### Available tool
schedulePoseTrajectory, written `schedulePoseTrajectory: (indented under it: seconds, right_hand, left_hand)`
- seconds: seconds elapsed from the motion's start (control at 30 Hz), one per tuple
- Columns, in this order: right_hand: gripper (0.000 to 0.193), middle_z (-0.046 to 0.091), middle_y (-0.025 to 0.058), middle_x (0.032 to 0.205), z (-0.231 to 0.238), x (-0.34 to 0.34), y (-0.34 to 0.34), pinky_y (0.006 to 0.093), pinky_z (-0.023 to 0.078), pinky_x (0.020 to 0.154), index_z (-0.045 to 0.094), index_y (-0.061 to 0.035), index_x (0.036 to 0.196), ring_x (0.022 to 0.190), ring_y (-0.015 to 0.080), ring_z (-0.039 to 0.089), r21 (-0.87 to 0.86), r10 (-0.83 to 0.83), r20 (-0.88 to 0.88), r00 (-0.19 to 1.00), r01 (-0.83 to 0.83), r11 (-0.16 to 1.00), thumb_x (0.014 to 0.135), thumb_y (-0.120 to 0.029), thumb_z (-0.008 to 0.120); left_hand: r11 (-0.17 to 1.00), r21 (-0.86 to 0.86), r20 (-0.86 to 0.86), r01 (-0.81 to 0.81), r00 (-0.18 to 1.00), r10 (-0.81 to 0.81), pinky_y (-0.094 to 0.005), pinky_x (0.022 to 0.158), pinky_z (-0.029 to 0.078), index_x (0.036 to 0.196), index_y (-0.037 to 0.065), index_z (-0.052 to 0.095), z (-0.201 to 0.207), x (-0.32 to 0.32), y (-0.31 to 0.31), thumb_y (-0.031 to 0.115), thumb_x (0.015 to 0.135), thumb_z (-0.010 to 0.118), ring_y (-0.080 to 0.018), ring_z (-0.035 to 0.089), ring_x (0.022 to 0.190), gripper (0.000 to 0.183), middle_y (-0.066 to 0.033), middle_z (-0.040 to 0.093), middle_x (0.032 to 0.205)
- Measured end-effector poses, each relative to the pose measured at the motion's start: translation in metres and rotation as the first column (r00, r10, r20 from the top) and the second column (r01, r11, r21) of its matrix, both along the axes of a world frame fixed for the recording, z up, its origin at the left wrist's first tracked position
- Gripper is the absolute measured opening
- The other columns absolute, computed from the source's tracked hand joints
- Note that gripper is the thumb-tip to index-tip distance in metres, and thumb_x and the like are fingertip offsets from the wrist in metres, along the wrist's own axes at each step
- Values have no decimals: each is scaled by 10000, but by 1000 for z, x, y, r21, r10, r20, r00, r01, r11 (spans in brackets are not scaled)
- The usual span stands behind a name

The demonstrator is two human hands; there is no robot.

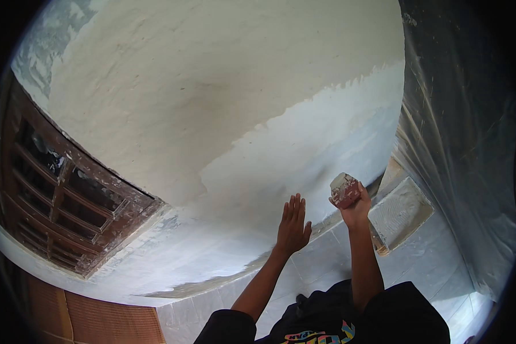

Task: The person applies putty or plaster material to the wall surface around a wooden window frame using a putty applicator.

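Observation:
My right hand [358,209] grips a reddish-brown hand tool [347,196] smeared with off-white plaster; its exact kind is hard to make out. It is held up in front of the lower part of the wall [304,149]. To its left, my left hand [293,229] is raised with fingers stretched out and the thumb apart, holding nothing. Whether those fingers touch the wall I cannot tell. The wall's upper area has a beige coat, while a smoother white area with a ragged border lies below it.
A rectangular tray [410,215] with whitish plaster residue is on the right, by the wall's foot. Translucent plastic sheeting [464,143] hangs along the right. A brown wooden window frame [57,200] is at left, above a brown panel [106,312]. Grey tiles [321,264] cover the floor.

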State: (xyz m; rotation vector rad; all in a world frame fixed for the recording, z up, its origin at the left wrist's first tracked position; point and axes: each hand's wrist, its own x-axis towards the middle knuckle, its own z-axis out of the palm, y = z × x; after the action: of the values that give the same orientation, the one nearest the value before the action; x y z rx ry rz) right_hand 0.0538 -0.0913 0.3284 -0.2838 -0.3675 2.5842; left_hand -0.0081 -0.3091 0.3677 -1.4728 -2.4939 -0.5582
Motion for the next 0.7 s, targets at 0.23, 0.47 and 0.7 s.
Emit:
schedulePoseTrajectory:
  seconds: [0.23, 0.47, 0.7]
  right_hand:
    - [461, 633, 99, 1244, 25, -23, -147, 545, 491, 863, 566, -101, 1321, 1083, 288, 623, 46, 32, 41, 999, -34, 998, 987, -417, 544]
    - [459, 657, 109, 1243, 84, -63, -248, 389, 505, 919, 625, -26, 1322, 1131, 211, 613, 267, -125, 157, 980, 79, 960, 975, -326, 620]
    - [522, 611, 209, 1380, 161, -92, -291, 425, 437, 1084, 597, 44, 1349, 1291, 334, 537, 848, -565, -251, 786, 460, 263, 854, -49, 733]
  left_hand:
    - [993, 81, -123, -81, 988, 91, -555, 1248, 124, 1511, -113, 306, 30, -24, -141, 206, 907, 575, -453, 171, 1535, 734, -321, 212, 1624]
    - [964, 166, -450, -210, 854, 263, -619, 1226, 61, 1533, -132, 204, 72, -83, -246, 242, 929, 534, -512, 89, 1530, 783, -373, 140, 1618]
    - [935, 265, -590, -236, 727, 351, -631, 1220, 41, 1519, -113, 290, 103, -131, -267, 244, 942, 506, -494, 128, 1531, 712, -345, 196, 1622]
